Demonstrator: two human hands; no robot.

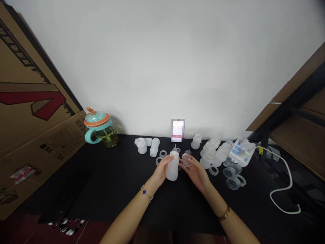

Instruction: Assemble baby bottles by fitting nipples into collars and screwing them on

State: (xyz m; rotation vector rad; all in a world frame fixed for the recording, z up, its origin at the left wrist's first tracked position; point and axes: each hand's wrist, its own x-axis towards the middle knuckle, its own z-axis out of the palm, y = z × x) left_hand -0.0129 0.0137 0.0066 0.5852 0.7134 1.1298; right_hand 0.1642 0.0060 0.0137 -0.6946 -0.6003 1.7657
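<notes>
In the middle of the black table, my left hand point(161, 167) grips a frosted white baby bottle point(172, 170) around its side. A clear pointed nipple point(175, 148) shows at the bottle's top. Just to the right, my right hand point(197, 172) holds a clear dome-shaped bottle cap point(186, 160) in its fingers, close to the bottle but apart from it. Small clear parts lie behind both hands and are partly hidden. Left of the bottle lie two translucent collar rings point(163, 154).
Open bottles point(154, 147) lie and stand at the back left, beside a turquoise-lidded jug point(101, 128). Several capped bottles point(221, 153), loose rings point(213, 170), clear cups point(232, 183) and a white device with a cable point(242, 151) occupy the right. A lit screen point(177, 130) leans against the wall.
</notes>
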